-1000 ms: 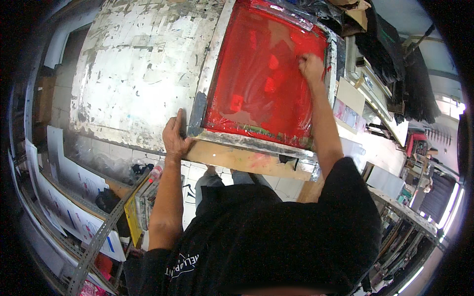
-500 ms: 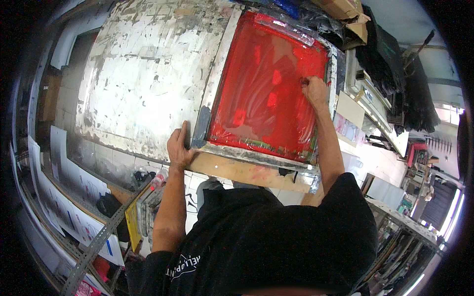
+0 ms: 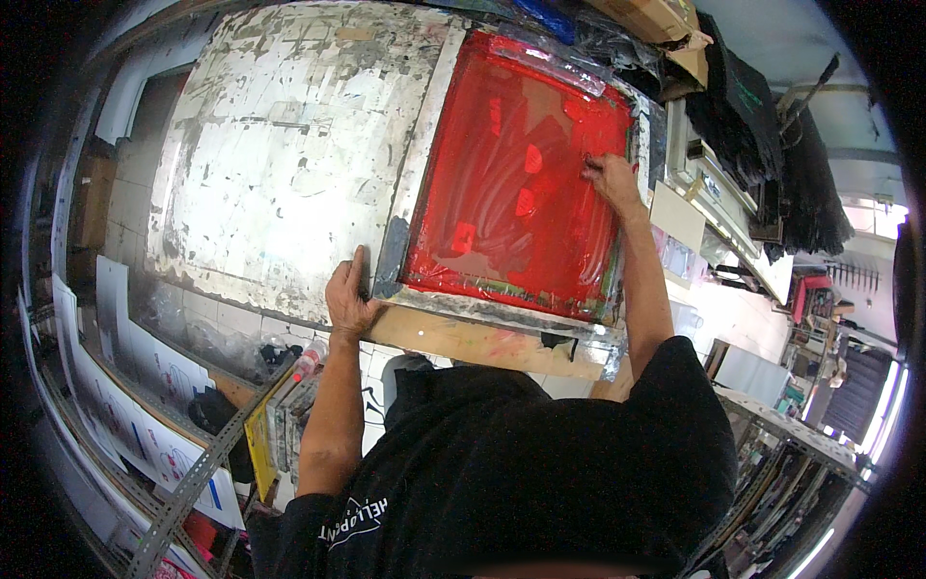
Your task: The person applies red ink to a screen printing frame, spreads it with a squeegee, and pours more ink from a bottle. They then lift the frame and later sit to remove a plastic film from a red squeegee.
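Note:
A framed printing screen (image 3: 526, 188) with a red, smeared surface and a few brighter red patches lies over the right part of a worn white tabletop (image 3: 280, 164). My right hand (image 3: 614, 185) is over the right side of the screen, its fingers bunched together at the red surface. Something small and dark shows at those fingertips, too blurred to name. At the tabletop's near edge, beside the frame's lower left corner, rests my left hand (image 3: 351, 297). Its index finger points away from me and the thumb spreads toward the frame; the other fingers are partly hidden.
A tan board strip (image 3: 463, 343) runs along the near edge below the screen. Cardboard (image 3: 646, 19) and dark plastic lie behind it. A metal rack (image 3: 183, 502) with printed panels stands at the lower left, shelving (image 3: 786, 463) at the lower right. Black sheets (image 3: 743, 125) hang at the right.
The whole view has shifted slightly. My right hand has moved only a little over the red surface, fingers still bunched. My left hand keeps its place at the edge.

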{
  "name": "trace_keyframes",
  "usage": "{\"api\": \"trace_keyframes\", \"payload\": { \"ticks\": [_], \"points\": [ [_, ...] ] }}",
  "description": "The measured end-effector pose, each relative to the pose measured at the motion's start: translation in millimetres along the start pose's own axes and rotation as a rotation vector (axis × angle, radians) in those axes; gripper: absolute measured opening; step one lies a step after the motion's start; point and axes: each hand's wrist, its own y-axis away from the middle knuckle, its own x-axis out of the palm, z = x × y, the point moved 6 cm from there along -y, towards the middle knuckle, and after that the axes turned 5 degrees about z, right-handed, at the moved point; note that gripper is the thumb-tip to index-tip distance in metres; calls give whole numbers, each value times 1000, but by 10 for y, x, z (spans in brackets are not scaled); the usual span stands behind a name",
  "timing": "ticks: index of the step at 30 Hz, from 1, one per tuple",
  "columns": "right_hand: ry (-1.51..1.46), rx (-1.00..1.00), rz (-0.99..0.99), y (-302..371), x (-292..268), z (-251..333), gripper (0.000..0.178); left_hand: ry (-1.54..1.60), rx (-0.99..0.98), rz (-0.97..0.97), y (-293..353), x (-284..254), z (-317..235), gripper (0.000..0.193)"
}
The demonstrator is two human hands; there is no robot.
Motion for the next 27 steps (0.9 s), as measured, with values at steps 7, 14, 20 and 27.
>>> {"api": "trace_keyframes", "payload": {
  "ticks": [7, 14, 20, 27],
  "points": [
    [88, -118, -64, -28, -82, 77, 23, 3, 4, -14, -14, 7, 0, 109],
    [-324, 182, -136, -34, -76, 19, 17, -8, 12, -17, -9, -8, -3, 107],
    [10, 70, -266, 56, -41, 91, 21, -16, 14, -15, -6, 20, 18, 105],
    [146, -125, -190, 16, -92, 167, 24, 25, 41, -42, -15, -9, -13, 105]
  ]
}}
